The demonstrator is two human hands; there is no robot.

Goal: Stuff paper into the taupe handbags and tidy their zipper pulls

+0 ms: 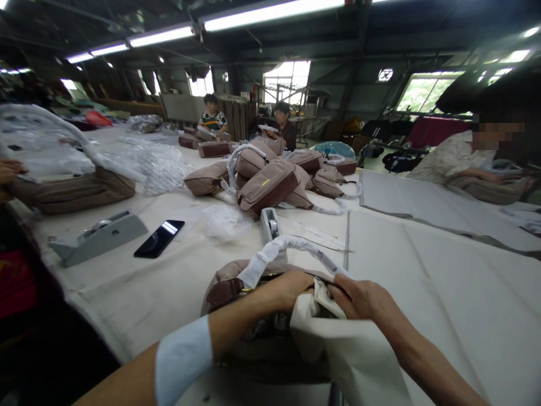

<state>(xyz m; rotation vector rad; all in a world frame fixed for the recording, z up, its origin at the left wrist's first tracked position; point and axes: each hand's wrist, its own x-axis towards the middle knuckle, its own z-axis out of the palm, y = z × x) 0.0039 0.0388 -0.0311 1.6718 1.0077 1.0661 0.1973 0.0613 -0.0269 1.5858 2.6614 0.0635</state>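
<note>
A taupe handbag with dark brown leather trim lies right in front of me, its zipped top open. White wrapping covers its arched handle. My left hand reaches across into the opening, and its fingers are mostly hidden there beside a crumpled off-white sheet. The sheet spills out over the bag's near side and hangs down toward me. At the right end of the opening, my right hand is closed, thumb and fingers pressed on the sheet by the bag's edge.
Behind the bag stands a grey tape dispenser; another tape dispenser and a black phone lie to the left. Several similar bags are heaped mid-table. Clear plastic lies left of them. Co-workers sit around the table.
</note>
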